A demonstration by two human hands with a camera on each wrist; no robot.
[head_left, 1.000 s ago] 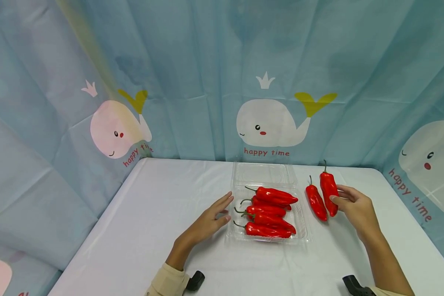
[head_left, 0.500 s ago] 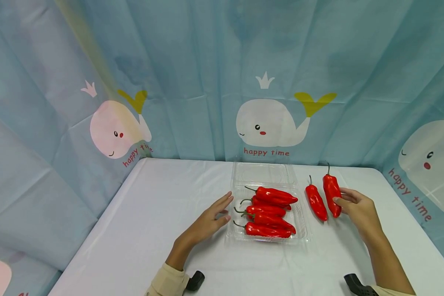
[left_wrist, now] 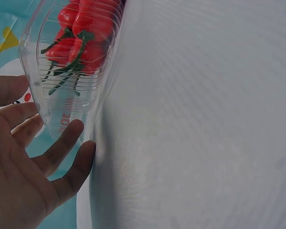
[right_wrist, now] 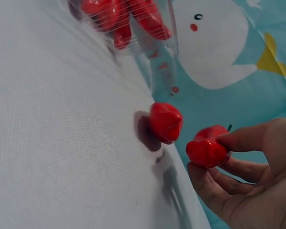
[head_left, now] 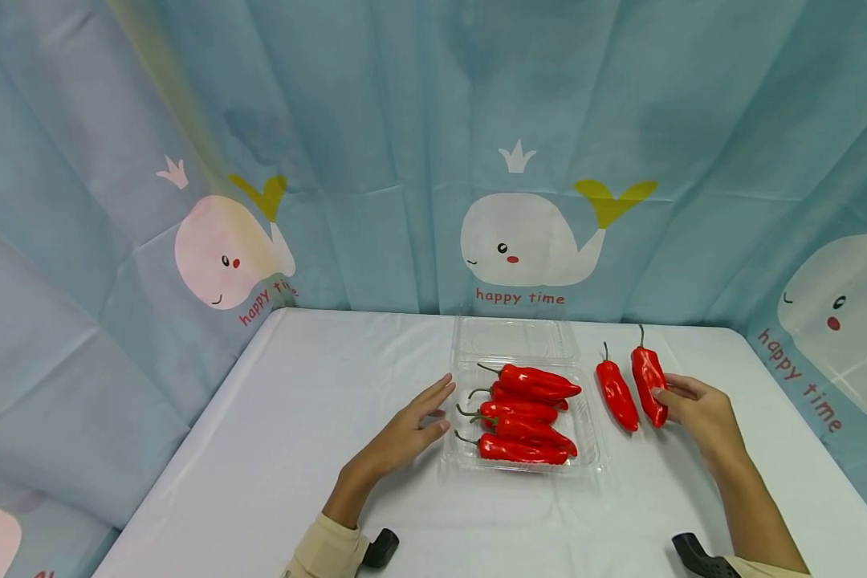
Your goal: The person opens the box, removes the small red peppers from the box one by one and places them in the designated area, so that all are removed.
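My right hand [head_left: 701, 409] pinches a red chili pepper [head_left: 649, 385] between thumb and fingers, its stem pointing away from me. In the right wrist view, that held pepper [right_wrist: 209, 149] appears raised off the white cloth, with a shadow beneath. Just to its left lies another red pepper [head_left: 617, 396]. A clear plastic clamshell box [head_left: 588, 449] holds several red peppers [head_left: 523, 452] lying crosswise, stems to the left. My left hand [head_left: 403, 437] is at the box's left side, fingers extended and spread. In the left wrist view, its fingertips lie close to the box wall [left_wrist: 33, 62]; contact is hard to tell.
The box's lid [head_left: 516, 341] lies folded back toward the far table edge. A white cloth covers the table [head_left: 296, 417]. Behind it hangs a blue curtain [head_left: 376, 241] with whale prints. Black wrist devices [head_left: 381, 549] sit at both sleeves.
My right hand has shifted the held pepper slightly right, away from the loose pepper, then slightly toward me. My left hand and the boxed peppers have stayed in place.
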